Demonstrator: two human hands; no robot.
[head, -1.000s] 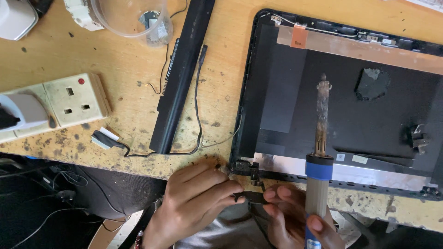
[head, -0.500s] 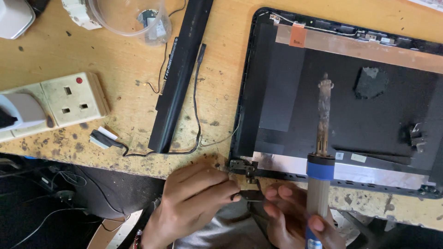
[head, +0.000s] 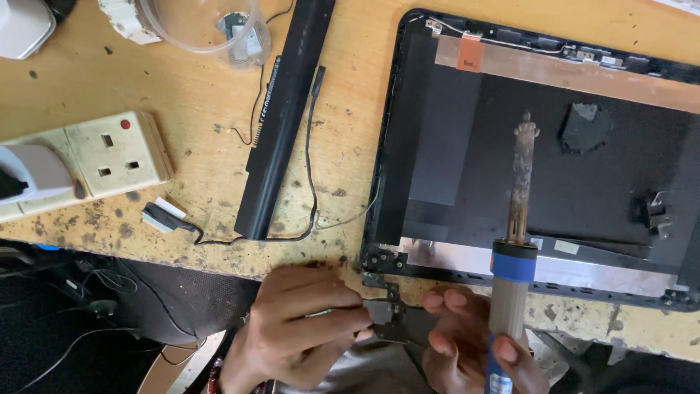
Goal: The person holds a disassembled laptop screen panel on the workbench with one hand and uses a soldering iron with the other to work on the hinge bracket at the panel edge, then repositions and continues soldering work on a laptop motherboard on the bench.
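Note:
My left hand (head: 302,328) pinches a small dark metal hinge bracket (head: 390,321) at the table's near edge, just below the lower left corner of the laptop lid shell (head: 467,146). My right hand (head: 474,346) grips the handle of a soldering iron (head: 514,241) with a blue collar; its fingertips also touch the bracket. The iron's corroded tip points away from me and lies over the black inside of the lid shell. The shell lies open side up with silver foil strips along its top and bottom.
A cream power strip (head: 95,164) with a white plug sits at left. A long black bar (head: 284,117) lies diagonally beside thin black cables (head: 310,182). A clear plastic cup (head: 211,29) stands at the back. Cables hang below the table's near edge.
The view shifted slightly, and the lid shell sits a little further left in the frame. Both hands stay on the bracket, and the soldering iron keeps its upright pose.

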